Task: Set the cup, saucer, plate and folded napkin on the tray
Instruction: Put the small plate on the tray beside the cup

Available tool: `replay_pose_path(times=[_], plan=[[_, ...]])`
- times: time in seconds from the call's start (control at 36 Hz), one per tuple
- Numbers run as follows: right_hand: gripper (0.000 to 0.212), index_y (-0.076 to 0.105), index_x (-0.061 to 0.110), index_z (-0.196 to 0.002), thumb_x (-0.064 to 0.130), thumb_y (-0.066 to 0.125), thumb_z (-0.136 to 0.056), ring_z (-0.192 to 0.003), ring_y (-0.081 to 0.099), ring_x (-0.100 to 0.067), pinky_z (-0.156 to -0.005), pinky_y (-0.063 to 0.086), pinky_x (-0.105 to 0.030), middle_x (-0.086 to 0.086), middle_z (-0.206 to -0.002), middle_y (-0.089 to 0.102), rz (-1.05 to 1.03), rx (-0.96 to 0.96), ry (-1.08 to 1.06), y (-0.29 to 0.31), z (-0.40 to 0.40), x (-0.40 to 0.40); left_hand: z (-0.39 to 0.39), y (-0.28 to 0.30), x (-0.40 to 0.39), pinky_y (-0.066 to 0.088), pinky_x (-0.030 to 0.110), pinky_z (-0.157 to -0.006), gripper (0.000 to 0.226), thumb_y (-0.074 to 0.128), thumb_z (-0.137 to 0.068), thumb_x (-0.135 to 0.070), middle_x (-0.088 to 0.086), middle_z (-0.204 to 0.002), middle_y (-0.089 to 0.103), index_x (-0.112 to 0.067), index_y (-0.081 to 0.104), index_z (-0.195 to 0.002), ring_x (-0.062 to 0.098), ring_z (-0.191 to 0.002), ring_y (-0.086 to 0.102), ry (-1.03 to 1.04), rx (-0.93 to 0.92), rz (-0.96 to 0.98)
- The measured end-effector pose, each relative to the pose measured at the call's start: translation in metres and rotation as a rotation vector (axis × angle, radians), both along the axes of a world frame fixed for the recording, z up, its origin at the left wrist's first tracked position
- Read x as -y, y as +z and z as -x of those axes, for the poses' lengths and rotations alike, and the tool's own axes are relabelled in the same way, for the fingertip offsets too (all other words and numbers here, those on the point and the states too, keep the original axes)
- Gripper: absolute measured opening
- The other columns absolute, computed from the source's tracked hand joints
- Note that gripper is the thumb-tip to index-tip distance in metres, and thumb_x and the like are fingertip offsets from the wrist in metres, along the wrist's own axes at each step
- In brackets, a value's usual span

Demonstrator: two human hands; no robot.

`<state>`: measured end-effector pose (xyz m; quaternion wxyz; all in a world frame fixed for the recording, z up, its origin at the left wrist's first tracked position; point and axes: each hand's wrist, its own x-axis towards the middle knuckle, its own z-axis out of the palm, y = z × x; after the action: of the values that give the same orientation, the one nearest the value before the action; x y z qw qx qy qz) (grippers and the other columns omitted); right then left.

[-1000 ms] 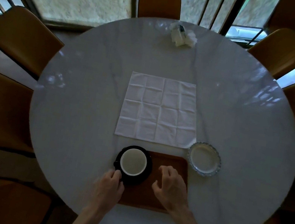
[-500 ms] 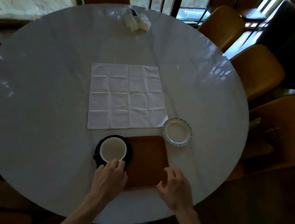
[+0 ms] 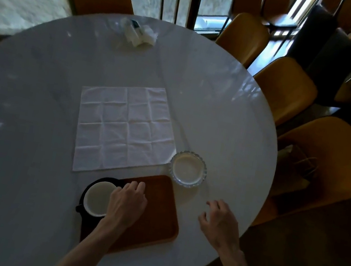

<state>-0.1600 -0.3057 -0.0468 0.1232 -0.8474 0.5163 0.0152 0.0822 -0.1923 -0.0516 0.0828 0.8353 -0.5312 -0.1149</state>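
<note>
The cup and saucer are set on the tray's left end, near the table's near edge, loosely touched by the left hand. The plate appears next: the right hand, spread and empty, must reach it. The napkin lies unfolded.

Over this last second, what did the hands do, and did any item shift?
The right hand left the tray and moved right, now open over bare table. The left hand slid from the cup's near side to its right rim. Napkin, plate, cup and saucer seem unmoved.
</note>
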Motion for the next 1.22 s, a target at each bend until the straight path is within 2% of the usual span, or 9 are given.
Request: replay_pose_path(times=[0.19,0.33,0.5,0.58,0.75,0.94,1.0,1.17,1.22], plan=[[0.023,0.066,0.010,-0.091,0.029,0.063,-0.080,-0.074,0.062,-0.023,-0.060,0.055,-0.035,-0.007,-0.087,0.063,0.030,0.001,0.053,-0.013,-0.010,0.071,0.004,-0.012,0.069,0.047,0.035,-0.069,0.009,0.050,-0.084,-0.029,-0.001,-0.084,0.064,-0.021,0.055,-0.085,0.023,-0.079,0.063,0.039,-0.014,-0.057],[0.015,0.067,0.010,-0.079,0.023,0.073,-0.073,-0.066,0.064,-0.025,-0.052,0.055,-0.035,-0.007,-0.076,0.065,0.043,0.001,0.098,-0.023,-0.019,0.112,0.002,-0.024,0.107,0.044,0.034,-0.065,0.009,0.048,-0.085,-0.027,0.000,-0.083,0.063,-0.020,0.053,-0.081,0.022,-0.075,0.061,0.039,-0.035,-0.062],[0.015,0.064,0.016,-0.077,0.029,0.069,-0.079,-0.069,0.064,-0.024,-0.056,0.054,-0.033,-0.004,-0.074,0.065,0.006,-0.022,0.118,-0.048,-0.028,0.151,-0.004,-0.044,0.143,0.044,0.031,-0.060,0.012,0.045,-0.088,-0.026,-0.003,-0.074,0.059,-0.022,0.049,-0.077,0.018,-0.065,0.058,0.035,-0.013,-0.119],[0.015,0.063,0.018,-0.072,0.029,0.071,-0.077,-0.065,0.064,-0.023,-0.053,0.053,-0.032,-0.002,-0.070,0.065,-0.018,-0.058,0.145,-0.058,-0.032,0.163,-0.006,-0.054,0.155,0.037,0.029,-0.058,0.011,0.046,-0.089,-0.026,-0.002,-0.077,0.060,-0.022,0.050,-0.079,0.019,-0.068,0.058,0.048,-0.015,-0.162],[0.029,0.058,0.019,-0.081,0.040,0.041,-0.090,-0.078,0.064,-0.028,-0.064,0.052,-0.036,-0.005,-0.084,0.066,-0.131,-0.060,0.197,-0.081,-0.036,0.175,-0.005,-0.063,0.173,0.035,0.031,-0.062,0.016,0.043,-0.091,-0.030,0.000,-0.089,0.064,-0.020,0.054,-0.087,0.024,-0.079,0.063,0.059,-0.021,-0.253],[0.033,0.059,0.019,-0.092,0.044,0.039,-0.097,-0.090,0.064,-0.030,-0.072,0.049,-0.034,-0.006,-0.098,0.067,-0.197,-0.094,0.180,-0.091,-0.040,0.184,-0.003,-0.073,0.181,0.035,0.031,-0.063,0.017,0.040,-0.093,-0.031,0.002,-0.091,0.065,-0.021,0.050,-0.082,0.023,-0.076,0.059,0.084,-0.099,-0.251],[0.036,0.060,0.019,-0.091,0.046,0.037,-0.098,-0.089,0.065,-0.030,-0.072,0.049,-0.034,-0.006,-0.098,0.067,-0.206,-0.108,0.179,-0.093,-0.042,0.186,-0.003,-0.076,0.183,0.036,0.033,-0.066,0.017,0.041,-0.093,-0.030,0.002,-0.093,0.065,-0.020,0.052,-0.086,0.025,-0.083,0.062,0.086,-0.096,-0.261],[0.041,0.061,0.020,-0.091,0.047,0.032,-0.099,-0.091,0.066,-0.028,-0.072,0.049,-0.034,-0.005,-0.099,0.069,-0.258,-0.163,0.160,-0.094,-0.046,0.189,-0.006,-0.089,0.183,0.047,0.035,-0.063,0.016,0.041,-0.093,-0.027,0.003,-0.088,0.065,-0.019,0.049,-0.082,0.027,-0.074,0.062,0.098,-0.125,-0.301],[0.041,0.061,0.020,-0.095,0.046,0.030,-0.100,-0.096,0.066,-0.029,-0.075,0.049,-0.035,-0.006,-0.103,0.069,-0.317,-0.184,0.138,-0.094,-0.048,0.189,-0.008,-0.091,0.184,0.050,0.037,-0.066,0.020,0.039,-0.094,-0.031,0.002,-0.091,0.066,-0.020,0.052,-0.084,0.027,-0.079,0.064,0.119,-0.141,-0.313]])
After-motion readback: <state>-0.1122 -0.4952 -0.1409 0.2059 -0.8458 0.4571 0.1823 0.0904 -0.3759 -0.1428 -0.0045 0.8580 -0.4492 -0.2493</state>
